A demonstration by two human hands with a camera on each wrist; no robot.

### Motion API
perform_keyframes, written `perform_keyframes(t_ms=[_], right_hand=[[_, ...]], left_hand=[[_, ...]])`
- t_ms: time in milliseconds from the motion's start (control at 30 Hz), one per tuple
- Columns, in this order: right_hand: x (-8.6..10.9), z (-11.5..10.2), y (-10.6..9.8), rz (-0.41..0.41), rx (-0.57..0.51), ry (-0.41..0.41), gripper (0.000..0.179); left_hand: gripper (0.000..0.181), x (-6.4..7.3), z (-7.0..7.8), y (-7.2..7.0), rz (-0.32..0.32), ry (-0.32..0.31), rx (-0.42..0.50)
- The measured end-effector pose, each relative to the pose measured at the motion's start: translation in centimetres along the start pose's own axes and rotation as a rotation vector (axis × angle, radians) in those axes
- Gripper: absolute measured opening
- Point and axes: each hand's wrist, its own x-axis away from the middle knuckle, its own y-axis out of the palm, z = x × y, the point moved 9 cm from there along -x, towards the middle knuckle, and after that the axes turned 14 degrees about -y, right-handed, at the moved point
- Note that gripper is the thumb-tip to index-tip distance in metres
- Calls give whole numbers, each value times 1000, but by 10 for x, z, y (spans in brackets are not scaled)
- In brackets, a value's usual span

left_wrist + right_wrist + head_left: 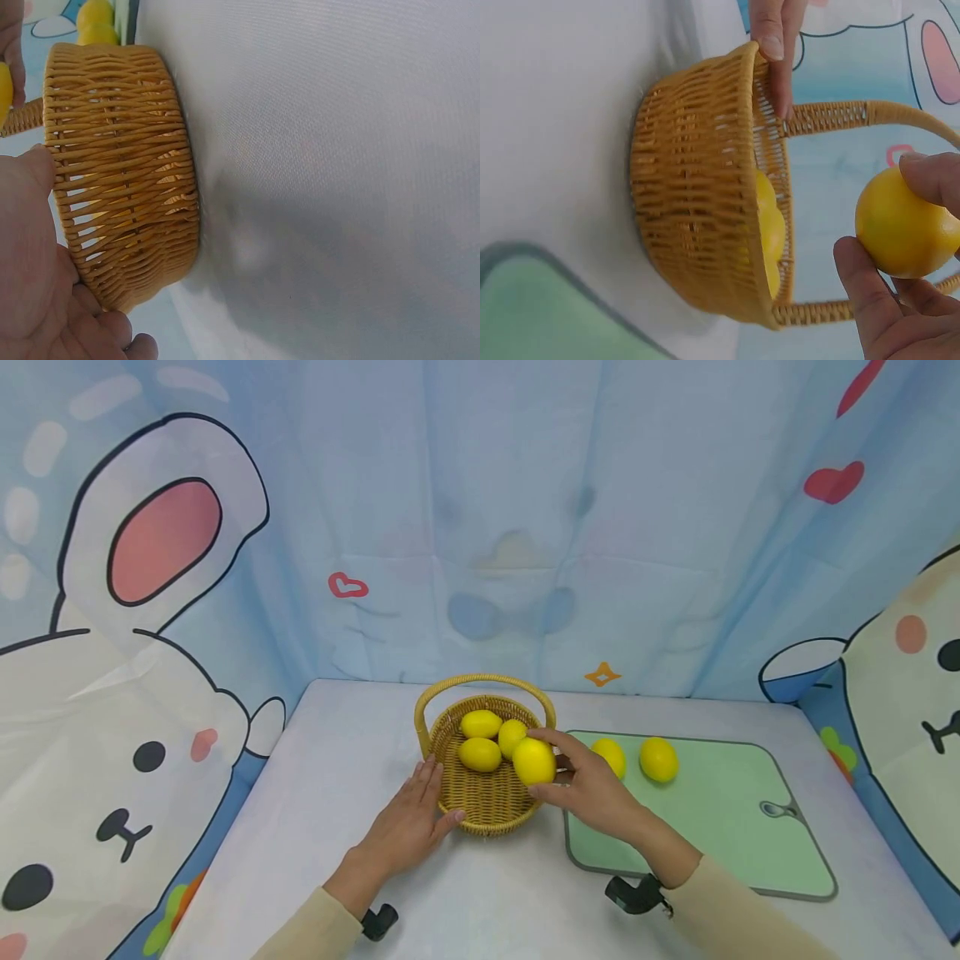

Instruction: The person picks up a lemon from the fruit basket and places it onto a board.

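Observation:
A woven wicker basket (489, 814) with an arched handle stands mid-table, with a few lemons (480, 755) inside it. My right hand (592, 785) pinches another lemon (534, 762) between thumb and fingers, over the basket's right side; in the right wrist view this lemon (906, 223) is above the rim, beside the handle. At the basket's left side, my left hand (405, 818) rests against the rim with its fingers extended. The left wrist view has the left thumb at the rim and the fingers along the woven wall (124, 172).
Right of the basket lies a pale green cutting board (705, 827) with a grey edge. Two lemons (659, 760) sit at its far left part, one partly behind the right hand. A white cloth (360, 727) covers the table, and a blue printed curtain (510, 527) hangs behind.

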Motion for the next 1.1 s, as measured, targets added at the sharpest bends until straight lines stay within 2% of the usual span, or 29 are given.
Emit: perform_keyframes(t_ms=[167,333,667,900,1100], right_hand=[[13,0,-21,20,33,-16,73],[27,6,-45,66,66,12,74],[60,40,-108,188,256,77,72],[76,64,-145,256,288,101,76],[89,86,-170,292,346,180,78]], left_hand=[[88,1,1,-1,0,1,7],[88,1,1,-1,-2,-2,19],[88,1,1,0,4,8,18],[89,0,0,-1,-4,3,21],[90,0,-1,1,-3,-1,16]])
